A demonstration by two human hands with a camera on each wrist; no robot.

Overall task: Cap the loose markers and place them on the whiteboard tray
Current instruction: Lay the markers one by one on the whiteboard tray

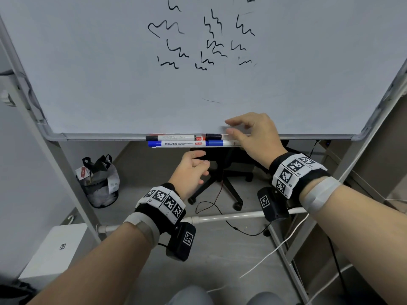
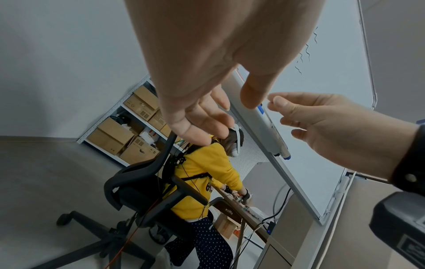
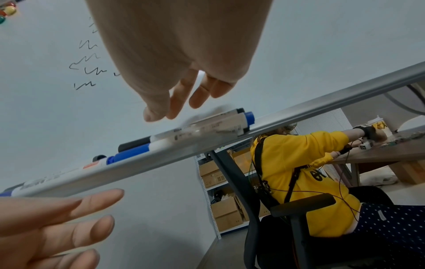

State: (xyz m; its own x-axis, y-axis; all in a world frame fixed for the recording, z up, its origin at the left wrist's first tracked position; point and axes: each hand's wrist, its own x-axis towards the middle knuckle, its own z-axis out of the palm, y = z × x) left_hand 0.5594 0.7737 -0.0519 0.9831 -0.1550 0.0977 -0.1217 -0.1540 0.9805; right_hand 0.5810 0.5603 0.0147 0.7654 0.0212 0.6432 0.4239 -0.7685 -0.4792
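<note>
Several capped markers lie end to end in two rows on the whiteboard tray [image 1: 99,136]: a black-capped marker [image 1: 174,137] and a blue-capped marker [image 1: 176,143] on the left, with another black cap [image 1: 213,136] and blue cap [image 1: 215,142] to their right. My right hand [image 1: 229,126] hovers just above the right pair with relaxed fingers and holds nothing; the right wrist view shows its fingers [image 3: 172,107] clear of the black marker [image 3: 135,143] and blue marker [image 3: 131,153]. My left hand [image 1: 203,158] hangs below the tray, loosely curled and empty.
Black scribbles cover the whiteboard [image 1: 110,73]. Under it stand a black office chair [image 1: 229,183], a bagged bin [image 1: 99,183] and a white box [image 1: 57,247], with cables on the floor. A seated person in yellow [image 3: 299,172] works at a desk behind the board.
</note>
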